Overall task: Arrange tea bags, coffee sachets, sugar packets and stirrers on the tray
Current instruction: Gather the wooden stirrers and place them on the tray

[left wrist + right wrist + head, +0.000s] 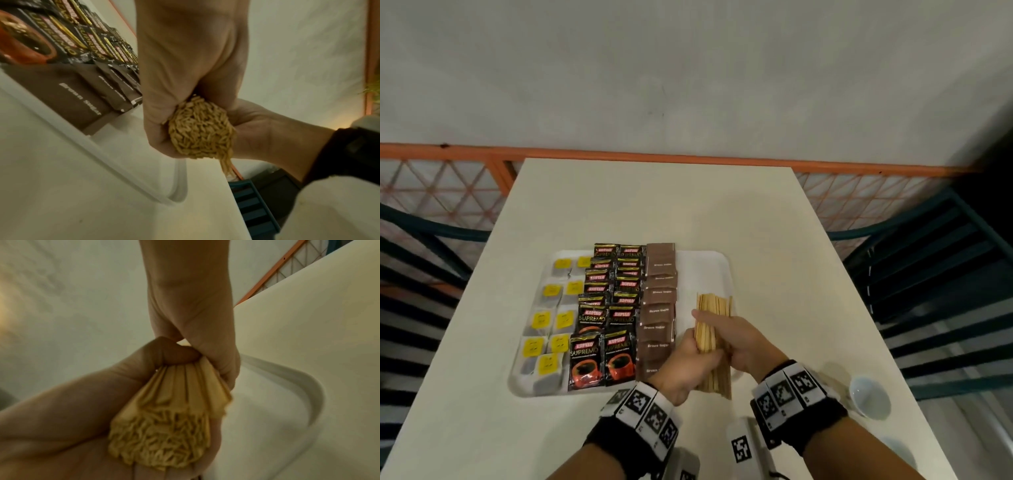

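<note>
A white tray [702, 260] lies on the table. On it, left to right, are tea bags [548, 322] with yellow tags, black coffee sachets [602, 356] in two columns, and brown sugar packets [659, 318] in one overlapping column. Over the tray's right part both hands grip one thick bundle of wooden stirrers [714, 308]. My left hand [688, 363] wraps the bundle's near part, and my right hand [736, 337] grips it from the right. The stirrer ends [202, 133] show in the left wrist view, and the stirrers [164, 434] fan out in the right wrist view.
A small white bowl [869, 399] stands near the table's right front edge. The cream table [654, 205] stretches beyond the tray. Dark green chairs [935, 291] flank the table on both sides. An orange lattice rail [482, 164] and a wall lie behind.
</note>
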### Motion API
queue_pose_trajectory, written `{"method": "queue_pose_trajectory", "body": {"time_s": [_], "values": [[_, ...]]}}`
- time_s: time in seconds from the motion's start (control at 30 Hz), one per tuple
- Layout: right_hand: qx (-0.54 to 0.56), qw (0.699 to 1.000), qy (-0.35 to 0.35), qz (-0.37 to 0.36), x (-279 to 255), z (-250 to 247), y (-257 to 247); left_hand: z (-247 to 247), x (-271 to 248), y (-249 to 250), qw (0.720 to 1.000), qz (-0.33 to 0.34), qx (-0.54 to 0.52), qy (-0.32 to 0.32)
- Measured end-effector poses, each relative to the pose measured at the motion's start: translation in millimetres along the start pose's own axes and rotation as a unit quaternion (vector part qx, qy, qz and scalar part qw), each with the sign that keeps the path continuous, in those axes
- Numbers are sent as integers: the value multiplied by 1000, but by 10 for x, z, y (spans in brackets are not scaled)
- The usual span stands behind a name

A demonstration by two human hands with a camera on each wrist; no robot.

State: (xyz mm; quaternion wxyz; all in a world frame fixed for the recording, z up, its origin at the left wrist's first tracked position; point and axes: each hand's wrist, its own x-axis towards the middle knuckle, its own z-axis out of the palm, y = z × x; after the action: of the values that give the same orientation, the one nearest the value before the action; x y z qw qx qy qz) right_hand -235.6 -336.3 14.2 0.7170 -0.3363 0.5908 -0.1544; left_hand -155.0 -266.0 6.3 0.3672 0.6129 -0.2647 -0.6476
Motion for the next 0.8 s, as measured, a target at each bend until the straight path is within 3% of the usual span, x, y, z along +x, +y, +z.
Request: {"method": "queue_pose_trajectory", "body": {"time_s": [0.27,0.47,0.7,0.8], "values": [[-10,1000,-7,-23,320,-43,-81,-12,408,146,997,-15,28,68],[-101,992,67,-24,516,28,-201,2,579,158,989,-16,88,120],[-280,951,128,-14,597,-20,-328,56,604,178,975,7,143,168],[-343,929,130,-51,598,-67,-327,42,652,159,970,6,162,180]]}}
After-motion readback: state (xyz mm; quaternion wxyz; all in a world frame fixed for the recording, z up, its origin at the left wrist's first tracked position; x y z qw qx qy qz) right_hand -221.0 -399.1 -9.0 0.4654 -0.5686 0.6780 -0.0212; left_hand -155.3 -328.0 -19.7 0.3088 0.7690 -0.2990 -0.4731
